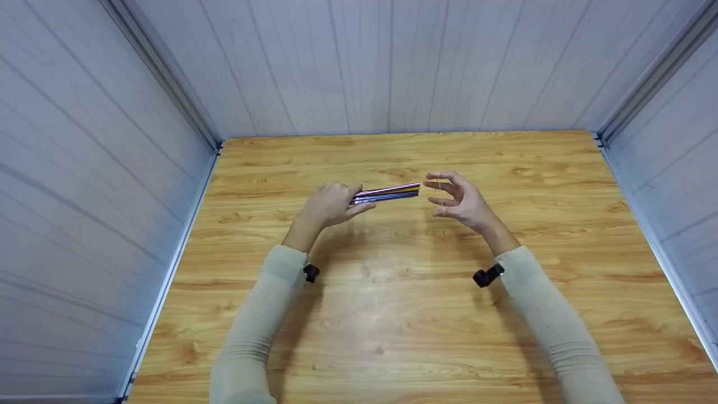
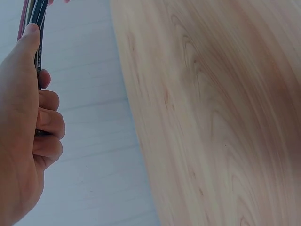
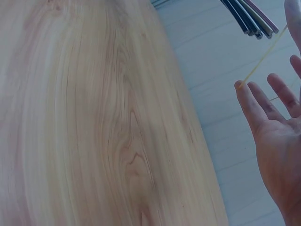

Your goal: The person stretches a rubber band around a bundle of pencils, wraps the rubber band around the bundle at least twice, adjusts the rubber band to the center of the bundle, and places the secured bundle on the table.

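Observation:
A bundle of pencils [image 1: 392, 192] in purple, yellow, blue and dark colours is gripped by my left hand [image 1: 331, 203], which curls round one end. The free ends point right, above the table. Opposite them, my right hand [image 1: 468, 205] holds its fingers and thumb spread apart. A thin yellow rubber band [image 3: 263, 57] is stretched around those spread fingertips. In the right wrist view, the pencil ends [image 3: 256, 23] are close to the band but apart from it. The left wrist view shows the thumb lying along the pencils [image 2: 40, 14]; the gripped part is mostly hidden.
Both hands are above a wood-grain table [image 1: 370, 314]. A pale panelled wall [image 1: 359, 67] stands behind it, with side walls at left and right. Small black cameras [image 1: 488, 275] are worn at both wrists.

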`<state>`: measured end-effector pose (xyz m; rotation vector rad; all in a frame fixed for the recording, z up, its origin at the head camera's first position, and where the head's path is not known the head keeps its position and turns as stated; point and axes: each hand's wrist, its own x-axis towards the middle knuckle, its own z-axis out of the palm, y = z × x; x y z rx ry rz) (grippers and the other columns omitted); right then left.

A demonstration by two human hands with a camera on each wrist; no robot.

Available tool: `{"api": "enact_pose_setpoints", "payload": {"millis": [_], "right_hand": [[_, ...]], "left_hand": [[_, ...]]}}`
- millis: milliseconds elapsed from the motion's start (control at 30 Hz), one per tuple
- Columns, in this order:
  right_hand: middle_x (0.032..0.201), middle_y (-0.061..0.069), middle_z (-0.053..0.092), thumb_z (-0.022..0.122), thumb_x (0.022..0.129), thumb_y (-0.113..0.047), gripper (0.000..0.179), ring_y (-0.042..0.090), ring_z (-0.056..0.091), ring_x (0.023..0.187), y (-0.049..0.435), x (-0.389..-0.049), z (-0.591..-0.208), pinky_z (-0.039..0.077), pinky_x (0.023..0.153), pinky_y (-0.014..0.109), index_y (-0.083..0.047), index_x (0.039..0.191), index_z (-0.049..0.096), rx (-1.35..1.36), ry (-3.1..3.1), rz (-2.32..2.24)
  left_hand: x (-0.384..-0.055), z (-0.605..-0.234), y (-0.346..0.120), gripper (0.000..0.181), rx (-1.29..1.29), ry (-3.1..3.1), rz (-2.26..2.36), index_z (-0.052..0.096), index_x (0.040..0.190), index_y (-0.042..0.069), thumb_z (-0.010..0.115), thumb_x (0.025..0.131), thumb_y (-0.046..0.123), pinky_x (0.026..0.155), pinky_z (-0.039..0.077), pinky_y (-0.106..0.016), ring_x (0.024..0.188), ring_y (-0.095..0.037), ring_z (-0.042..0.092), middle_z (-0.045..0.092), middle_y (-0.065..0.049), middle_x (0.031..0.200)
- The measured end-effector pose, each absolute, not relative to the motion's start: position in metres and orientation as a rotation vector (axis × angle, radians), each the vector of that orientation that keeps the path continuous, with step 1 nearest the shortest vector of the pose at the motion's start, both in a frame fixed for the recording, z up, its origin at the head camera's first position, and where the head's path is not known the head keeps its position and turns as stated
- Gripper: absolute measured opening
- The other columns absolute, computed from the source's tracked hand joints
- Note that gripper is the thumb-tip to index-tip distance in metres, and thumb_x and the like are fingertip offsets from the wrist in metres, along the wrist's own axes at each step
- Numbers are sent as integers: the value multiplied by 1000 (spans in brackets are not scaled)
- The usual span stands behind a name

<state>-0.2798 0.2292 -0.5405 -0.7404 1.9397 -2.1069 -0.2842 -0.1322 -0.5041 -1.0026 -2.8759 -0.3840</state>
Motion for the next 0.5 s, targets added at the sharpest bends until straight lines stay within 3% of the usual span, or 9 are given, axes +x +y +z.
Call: {"api": "enact_pose_setpoints", "payload": {"millis": [200, 500], "right_hand": [[156, -5, 62, 88, 88, 13, 80, 15, 63, 145, 214, -281, -538, 59, 119, 37, 12, 158, 47, -787, 1933, -2088], [158, -7, 64, 98, 87, -14, 92, 17, 63, 149, 197, -281, -531, 57, 119, 28, 9, 160, 49, -855, 1926, -2049]], "left_hand": [[-285, -503, -127, 51, -1037, -2840, -388, 65, 104, 4, 64, 112, 55, 60, 29, -27, 62, -12, 35, 37, 6, 69], [-285, -503, -119, 53, -1048, -2795, -320, 63, 101, 5, 64, 111, 57, 58, 26, -27, 59, -11, 31, 33, 7, 67]]}}
